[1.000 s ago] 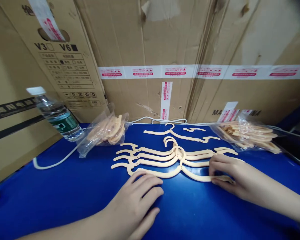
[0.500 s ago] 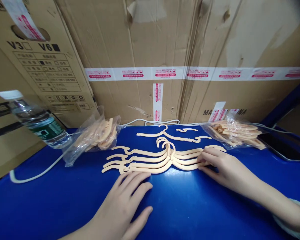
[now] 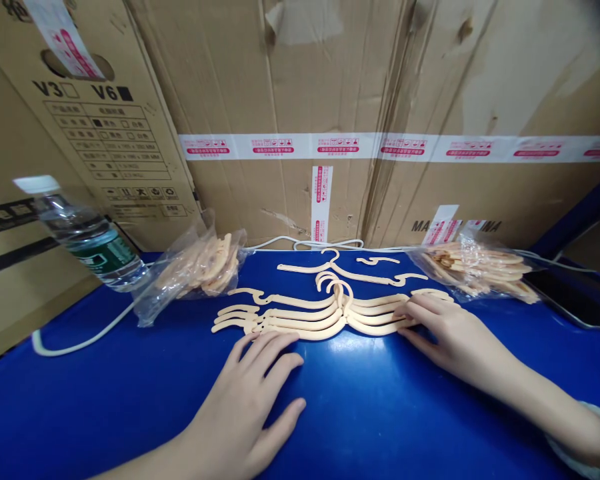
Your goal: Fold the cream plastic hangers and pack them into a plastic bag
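Note:
Several cream folding clothes hangers [image 3: 310, 325] lie nested in a row on the blue table, hooks pointing away from me. My left hand [image 3: 253, 387] rests flat at their near left edge. Its fingertips touch the nearest hanger, and the thumb is spread apart. At the right ends, my right hand [image 3: 440, 333] has its fingers over the hanger arms and its thumb at the near side, partly hiding them. Behind the row lies one separate hanger [image 3: 355, 275] with its left end piece off. A loose hanger end piece [image 3: 379, 261] lies beyond it.
A plastic bag of hanger parts [image 3: 200, 263] lies at the left and another bag [image 3: 475, 263] at the right. A water bottle [image 3: 93, 243] leans at the far left. Cardboard boxes [image 3: 260, 200] stand behind, with a white cable [image 3: 280, 241] along their base. A dark flat device [image 3: 575, 293] sits right.
My left hand has moved slightly forward, and the nearer hangers' left ends sit closer together. My right hand stays on the right ends. The view has shifted a little.

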`<move>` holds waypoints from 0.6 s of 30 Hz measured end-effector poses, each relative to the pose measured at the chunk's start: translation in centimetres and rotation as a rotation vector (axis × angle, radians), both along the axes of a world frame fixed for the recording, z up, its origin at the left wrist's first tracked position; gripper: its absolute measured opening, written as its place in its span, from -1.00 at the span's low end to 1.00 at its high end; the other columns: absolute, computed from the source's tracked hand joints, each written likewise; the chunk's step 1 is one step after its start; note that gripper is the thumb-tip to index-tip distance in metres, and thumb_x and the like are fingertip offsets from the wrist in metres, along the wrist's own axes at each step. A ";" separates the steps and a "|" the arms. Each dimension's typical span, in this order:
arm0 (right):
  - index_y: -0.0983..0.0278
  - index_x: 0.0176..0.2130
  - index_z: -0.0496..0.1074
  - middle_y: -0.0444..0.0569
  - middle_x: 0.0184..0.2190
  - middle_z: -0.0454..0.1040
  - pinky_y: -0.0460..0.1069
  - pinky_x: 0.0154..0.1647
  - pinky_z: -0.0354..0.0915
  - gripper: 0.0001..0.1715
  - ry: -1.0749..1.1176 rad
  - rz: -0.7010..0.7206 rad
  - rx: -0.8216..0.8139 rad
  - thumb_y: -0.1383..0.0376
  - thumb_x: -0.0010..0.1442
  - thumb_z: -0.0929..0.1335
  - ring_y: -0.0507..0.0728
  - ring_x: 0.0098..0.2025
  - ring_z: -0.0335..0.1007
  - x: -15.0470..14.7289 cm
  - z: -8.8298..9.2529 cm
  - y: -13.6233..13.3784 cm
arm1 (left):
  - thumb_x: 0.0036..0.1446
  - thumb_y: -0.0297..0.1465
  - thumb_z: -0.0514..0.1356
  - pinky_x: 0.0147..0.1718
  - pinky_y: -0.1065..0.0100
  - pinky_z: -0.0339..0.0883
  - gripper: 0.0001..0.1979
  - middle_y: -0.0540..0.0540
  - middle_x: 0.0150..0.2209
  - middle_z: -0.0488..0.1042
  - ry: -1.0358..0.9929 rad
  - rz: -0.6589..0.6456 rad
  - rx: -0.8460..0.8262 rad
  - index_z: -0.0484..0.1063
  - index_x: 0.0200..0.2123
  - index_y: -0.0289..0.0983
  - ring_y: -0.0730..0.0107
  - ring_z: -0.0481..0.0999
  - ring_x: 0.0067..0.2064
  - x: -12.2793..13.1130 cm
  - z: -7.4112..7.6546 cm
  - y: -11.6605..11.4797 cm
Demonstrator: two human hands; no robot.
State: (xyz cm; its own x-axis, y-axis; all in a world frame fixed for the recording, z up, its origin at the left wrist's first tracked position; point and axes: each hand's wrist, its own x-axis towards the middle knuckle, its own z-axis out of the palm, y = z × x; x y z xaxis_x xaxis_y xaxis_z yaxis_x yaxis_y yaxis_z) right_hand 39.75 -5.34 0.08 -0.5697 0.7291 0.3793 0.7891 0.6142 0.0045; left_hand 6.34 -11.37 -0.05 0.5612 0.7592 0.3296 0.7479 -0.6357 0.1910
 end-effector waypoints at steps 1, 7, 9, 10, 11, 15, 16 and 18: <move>0.26 -0.17 0.38 0.09 -0.21 0.44 0.11 -0.20 0.36 -0.85 0.006 0.003 -0.007 0.32 0.32 0.23 0.25 -0.17 0.41 0.0 0.0 0.0 | 0.15 -0.43 0.14 0.15 -0.06 0.12 -0.69 -0.14 0.14 0.37 -0.002 0.001 0.002 0.34 -0.01 -0.18 0.04 0.30 0.17 0.0 0.0 0.0; 0.25 -0.19 0.37 0.05 -0.24 0.43 0.10 -0.21 0.36 -0.85 0.026 0.002 -0.062 0.34 0.33 0.22 0.22 -0.22 0.42 -0.1 0.3 -0.1 | 0.14 -0.43 0.14 0.12 -0.04 0.16 -0.70 -0.14 0.14 0.37 -0.004 0.016 0.026 0.35 -0.02 -0.17 0.04 0.31 0.16 -0.1 -0.1 0.1; 0.24 -0.18 0.37 0.04 -0.24 0.44 0.09 -0.22 0.37 -0.85 0.030 0.000 -0.077 0.35 0.33 0.22 0.21 -0.22 0.42 -0.1 0.4 -0.2 | 0.14 -0.43 0.13 0.12 -0.03 0.17 -0.71 -0.14 0.14 0.38 -0.004 0.023 0.046 0.36 -0.04 -0.16 0.04 0.32 0.16 -0.1 -0.1 0.1; 0.23 -0.17 0.37 0.04 -0.23 0.44 0.08 -0.22 0.37 -0.84 0.034 0.000 -0.086 0.35 0.33 0.21 0.20 -0.21 0.42 -0.1 0.4 -0.2 | 0.14 -0.42 0.13 0.12 -0.03 0.17 -0.71 -0.14 0.14 0.38 -0.004 0.026 0.058 0.37 -0.05 -0.16 0.04 0.32 0.15 -0.1 -0.2 0.1; 0.23 -0.16 0.37 0.04 -0.21 0.45 0.07 -0.22 0.37 -0.84 0.039 0.000 -0.094 0.35 0.33 0.21 0.20 -0.20 0.42 -0.1 0.4 -0.3 | 0.14 -0.42 0.13 0.12 -0.03 0.17 -0.72 -0.14 0.14 0.38 -0.003 0.028 0.068 0.37 -0.05 -0.16 0.05 0.33 0.15 -0.1 -0.2 0.1; 0.21 -0.15 0.37 0.04 -0.15 0.45 0.06 -0.21 0.39 -0.84 0.056 0.002 -0.124 0.36 0.32 0.22 0.19 -0.16 0.42 0.0 0.2 -0.2 | 0.13 -0.41 0.12 0.12 0.01 0.18 -0.73 -0.12 0.14 0.39 0.008 0.032 0.104 0.37 -0.07 -0.15 0.09 0.33 0.16 -0.1 -0.3 0.1; 0.21 -0.15 0.37 0.04 -0.15 0.45 0.06 -0.21 0.39 -0.83 0.057 0.002 -0.125 0.36 0.32 0.22 0.19 -0.16 0.43 0.0 0.2 -0.2 | 0.13 -0.41 0.13 0.13 0.01 0.18 -0.73 -0.12 0.14 0.40 0.013 0.033 0.112 0.37 -0.07 -0.15 0.09 0.34 0.16 -0.1 -0.3 0.1; 0.21 -0.14 0.37 0.04 -0.16 0.45 0.07 -0.20 0.39 -0.82 0.060 0.003 -0.123 0.36 0.32 0.22 0.20 -0.16 0.43 0.0 0.2 -0.2 | 0.12 -0.41 0.13 0.13 0.01 0.18 -0.73 -0.12 0.13 0.40 0.019 0.032 0.124 0.38 -0.08 -0.15 0.09 0.34 0.16 -0.1 -0.3 0.1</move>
